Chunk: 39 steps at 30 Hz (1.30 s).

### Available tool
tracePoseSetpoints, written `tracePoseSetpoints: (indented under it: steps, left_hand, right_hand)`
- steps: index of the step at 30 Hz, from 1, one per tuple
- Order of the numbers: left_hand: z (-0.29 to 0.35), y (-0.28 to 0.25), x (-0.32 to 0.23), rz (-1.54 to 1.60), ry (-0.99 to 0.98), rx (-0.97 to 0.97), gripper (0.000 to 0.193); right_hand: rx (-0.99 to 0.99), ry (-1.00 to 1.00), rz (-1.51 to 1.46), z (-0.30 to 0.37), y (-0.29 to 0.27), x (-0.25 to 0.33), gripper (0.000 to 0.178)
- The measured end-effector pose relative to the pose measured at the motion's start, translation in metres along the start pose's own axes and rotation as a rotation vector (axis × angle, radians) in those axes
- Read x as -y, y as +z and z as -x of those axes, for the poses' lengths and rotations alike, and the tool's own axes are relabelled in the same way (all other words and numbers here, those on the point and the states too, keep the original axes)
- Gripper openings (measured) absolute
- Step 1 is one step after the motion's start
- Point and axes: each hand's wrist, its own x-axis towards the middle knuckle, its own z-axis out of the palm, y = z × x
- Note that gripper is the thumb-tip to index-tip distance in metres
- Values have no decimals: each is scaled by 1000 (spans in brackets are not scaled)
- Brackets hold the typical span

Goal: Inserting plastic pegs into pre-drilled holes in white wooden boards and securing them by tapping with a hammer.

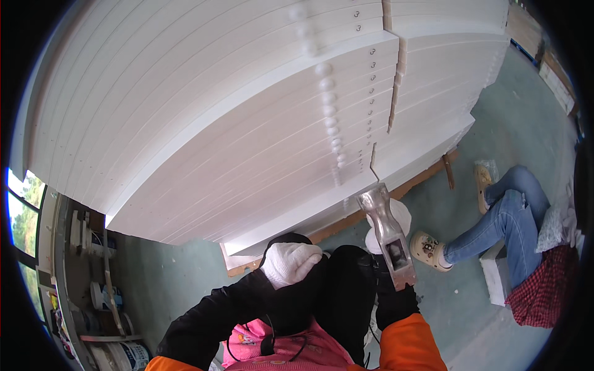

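Green concrete floor point(495, 123) is seen beneath a tilted stack of white boards point(235, 117), whose lower edge rests on a timber batten point(346, 219). A caulking gun point(390, 238) is gripped by the right hand point(396, 290), fingers clamped on it, nozzle at the stack's edge. At nine o'clock, the gloved left hand point(291, 263) is held closed. At three o'clock, a seated person's legs point(501, 222) narrow the open floor.

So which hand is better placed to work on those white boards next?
Probably the right hand: it holds the metal tool with its thin tip at the edge of the white boards. The left hand, in a white glove, sits back near the knee, holding nothing visible.
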Motion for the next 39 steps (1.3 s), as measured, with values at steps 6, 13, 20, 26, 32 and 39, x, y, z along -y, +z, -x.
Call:
tracePoseSetpoints:
  steps: [6, 13, 20, 26, 32, 39]
  left_hand:
    - [3, 0, 1, -28, -32, 8, 8]
    - [2, 1, 1, -7, -17, -7, 8]
    - [0, -1, -3, -7, -21, -18, 8]
    - [-1, 1, -1, 11, 3, -8, 8]
    - [7, -3, 5, -1, -11, 14, 8]
    - [-2, 5, -2, 38, 4, -12, 8]
  right_hand:
    - [127, 399, 358, -2, 11, 23, 30]
    - [-28, 578, 58, -1, 19, 16, 39]
    - [-26, 589, 142, -4, 21, 37, 34]
    - [70, 518, 381, 46, -28, 18, 25]
    - [0, 353, 274, 40, 0, 25, 21]
    - [-2, 164, 409, 48, 20, -9, 12]
